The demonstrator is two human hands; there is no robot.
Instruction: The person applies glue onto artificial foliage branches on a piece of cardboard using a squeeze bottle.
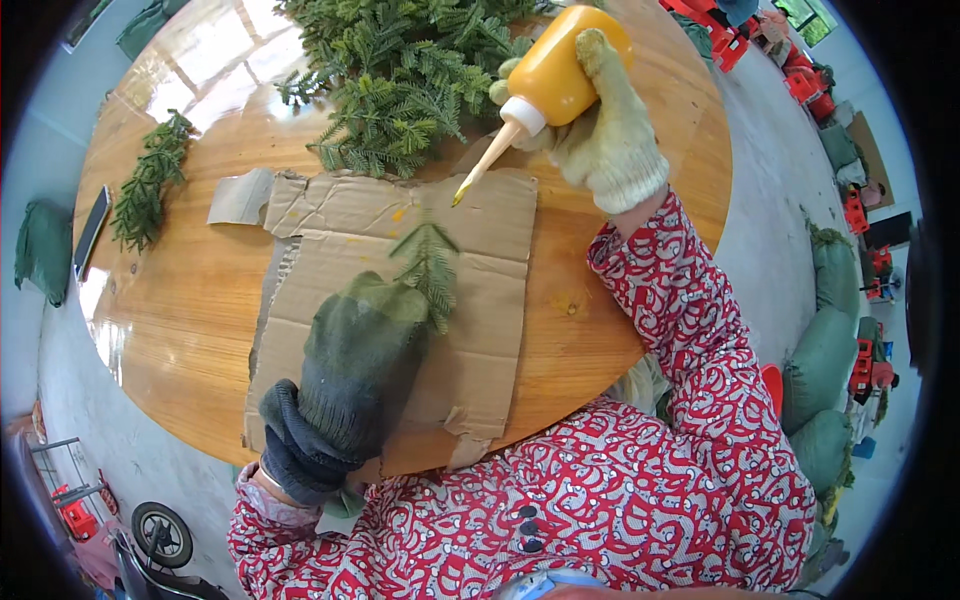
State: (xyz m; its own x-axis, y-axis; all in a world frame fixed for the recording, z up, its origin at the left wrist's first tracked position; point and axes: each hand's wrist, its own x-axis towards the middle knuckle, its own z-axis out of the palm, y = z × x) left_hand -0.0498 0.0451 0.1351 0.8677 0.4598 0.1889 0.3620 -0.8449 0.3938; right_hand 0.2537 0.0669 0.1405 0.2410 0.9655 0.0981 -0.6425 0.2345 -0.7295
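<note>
My right hand [615,135], in a cream knit glove, grips a yellow squeeze bottle [568,68] with a white collar. Its long nozzle tilts down to the left, and a yellow-stained tip hangs just above a green fir sprig [430,265]. My left hand [365,325], in a dark grey-green glove, is closed at the lower part of the sprig; its fingertips are mostly hidden beneath the back of the glove. Under both lies a flattened piece of brown cardboard [485,330] with a few yellow-orange smears near its upper part.
A big heap of fir sprigs [400,80] covers the far middle of the round wooden table [190,320]. At its left are a smaller fir branch [152,180] and a phone [92,230]. Green sacks [820,360] line the floor on the right; a wheel [162,533] shows at lower left.
</note>
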